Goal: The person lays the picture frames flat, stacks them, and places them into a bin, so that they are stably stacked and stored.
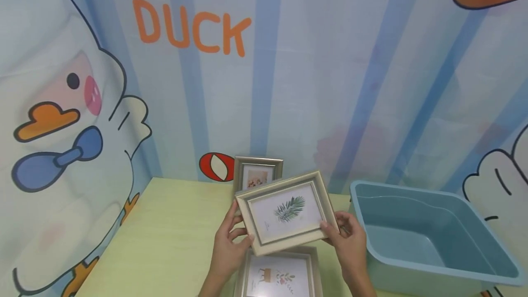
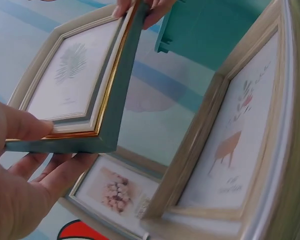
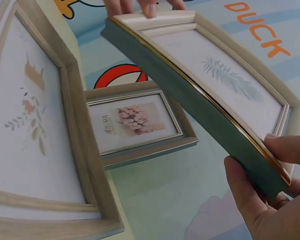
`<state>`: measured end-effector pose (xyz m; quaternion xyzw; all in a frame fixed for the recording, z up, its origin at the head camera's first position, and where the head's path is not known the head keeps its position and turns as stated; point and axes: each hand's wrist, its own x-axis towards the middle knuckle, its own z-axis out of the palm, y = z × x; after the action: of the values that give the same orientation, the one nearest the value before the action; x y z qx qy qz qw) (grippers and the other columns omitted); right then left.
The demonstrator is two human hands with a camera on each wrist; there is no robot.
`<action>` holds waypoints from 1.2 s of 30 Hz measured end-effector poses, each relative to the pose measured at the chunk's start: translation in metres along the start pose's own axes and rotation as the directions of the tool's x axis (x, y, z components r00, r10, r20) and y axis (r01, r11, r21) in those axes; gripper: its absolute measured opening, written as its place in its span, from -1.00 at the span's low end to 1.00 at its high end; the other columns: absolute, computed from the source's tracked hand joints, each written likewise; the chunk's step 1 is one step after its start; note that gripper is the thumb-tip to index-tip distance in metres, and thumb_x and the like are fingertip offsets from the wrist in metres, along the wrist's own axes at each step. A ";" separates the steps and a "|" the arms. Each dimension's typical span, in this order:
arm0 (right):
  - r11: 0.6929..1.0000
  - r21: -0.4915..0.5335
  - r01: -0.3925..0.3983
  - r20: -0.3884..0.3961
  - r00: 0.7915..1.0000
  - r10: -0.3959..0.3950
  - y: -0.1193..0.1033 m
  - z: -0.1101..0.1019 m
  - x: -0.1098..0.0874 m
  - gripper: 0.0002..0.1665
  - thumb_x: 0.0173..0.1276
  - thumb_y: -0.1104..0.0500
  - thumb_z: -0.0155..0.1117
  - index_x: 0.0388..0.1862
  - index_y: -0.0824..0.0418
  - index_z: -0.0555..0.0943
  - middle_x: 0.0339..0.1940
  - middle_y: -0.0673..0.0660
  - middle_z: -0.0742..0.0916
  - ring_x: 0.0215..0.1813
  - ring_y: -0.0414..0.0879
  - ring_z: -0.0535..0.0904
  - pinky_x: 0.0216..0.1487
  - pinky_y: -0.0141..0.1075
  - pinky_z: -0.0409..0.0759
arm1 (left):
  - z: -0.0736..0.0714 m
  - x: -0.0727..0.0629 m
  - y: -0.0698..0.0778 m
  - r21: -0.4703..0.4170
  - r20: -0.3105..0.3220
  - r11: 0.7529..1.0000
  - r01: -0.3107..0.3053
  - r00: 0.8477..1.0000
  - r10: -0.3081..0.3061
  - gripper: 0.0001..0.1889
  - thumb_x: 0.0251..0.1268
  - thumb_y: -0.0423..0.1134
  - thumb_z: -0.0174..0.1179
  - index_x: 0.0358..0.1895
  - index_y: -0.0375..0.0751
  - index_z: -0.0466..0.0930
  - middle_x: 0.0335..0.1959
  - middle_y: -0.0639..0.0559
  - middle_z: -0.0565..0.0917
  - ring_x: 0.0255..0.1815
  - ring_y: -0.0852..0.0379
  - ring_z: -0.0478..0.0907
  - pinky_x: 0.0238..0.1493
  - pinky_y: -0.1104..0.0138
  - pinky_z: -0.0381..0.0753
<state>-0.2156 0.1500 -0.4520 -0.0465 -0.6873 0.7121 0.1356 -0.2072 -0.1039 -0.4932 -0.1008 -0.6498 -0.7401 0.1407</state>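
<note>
Both hands hold up a cream picture frame with a green leaf print, tilted with its right end higher. My left hand grips its left end, thumb on the front edge and fingers underneath. At the right end my right hand pinches the lower corner the same way. Green sides and a gold edge line show on this frame in both wrist views. Below it lies a wooden-toned picture frame with a plant-and-stool print. Behind, partly covered by the held one, is another picture frame with a pink flower print.
A blue-green plastic tub stands at the right of the pale yellow-green table. A cloth backdrop with blue stripes, duck figures and the word DUCK hangs behind and at the sides.
</note>
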 end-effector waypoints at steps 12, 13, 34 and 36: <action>0.924 -0.376 0.062 0.014 0.998 -0.062 0.002 -0.004 -0.002 -0.52 0.23 0.19 0.49 0.06 0.39 0.60 -0.13 0.33 0.80 -0.23 -0.30 0.69 -0.24 -0.48 0.62 | -0.012 -0.007 0.020 0.164 0.062 0.986 -0.017 0.998 0.007 -0.07 0.03 -0.73 0.22 0.54 -0.13 0.22 0.11 -0.33 0.57 -0.18 0.22 0.68 -0.24 0.39 0.75; 0.912 -0.403 0.082 0.021 0.997 -0.080 -0.001 -0.004 -0.001 -0.54 0.24 0.20 0.49 0.05 0.39 0.62 -0.11 0.35 0.79 -0.21 -0.26 0.71 -0.24 -0.48 0.62 | -0.012 -0.008 0.022 0.175 0.066 0.984 -0.017 0.998 0.005 -0.07 0.03 -0.74 0.22 0.53 -0.10 0.23 0.11 -0.31 0.59 -0.18 0.20 0.68 -0.23 0.38 0.76; 0.959 -0.280 -0.053 0.458 0.870 0.182 -0.028 -0.019 0.014 -0.40 0.49 0.20 0.18 0.35 0.53 0.32 0.11 0.52 0.63 0.08 0.25 0.67 -0.02 0.12 0.73 | -0.017 -0.018 0.024 0.427 0.154 0.860 -0.278 0.960 0.234 -0.12 0.04 -0.72 0.25 0.49 -0.09 0.32 0.22 -0.17 0.62 -0.15 0.01 0.69 -0.23 0.44 0.74; 0.963 -0.268 -0.036 0.488 0.856 0.168 -0.027 -0.021 0.014 -0.40 0.50 0.20 0.18 0.34 0.57 0.32 0.10 0.53 0.63 0.08 0.25 0.67 -0.04 0.10 0.74 | -0.018 -0.019 0.023 0.433 0.150 0.856 -0.282 0.959 0.239 -0.12 0.04 -0.72 0.25 0.50 -0.09 0.31 0.21 -0.16 0.63 -0.15 0.04 0.68 -0.22 0.44 0.74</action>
<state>-0.2203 0.1747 -0.4249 0.0888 -0.7790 0.6134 -0.0948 -0.1806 -0.1231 -0.4803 -0.1862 -0.7893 -0.5384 0.2292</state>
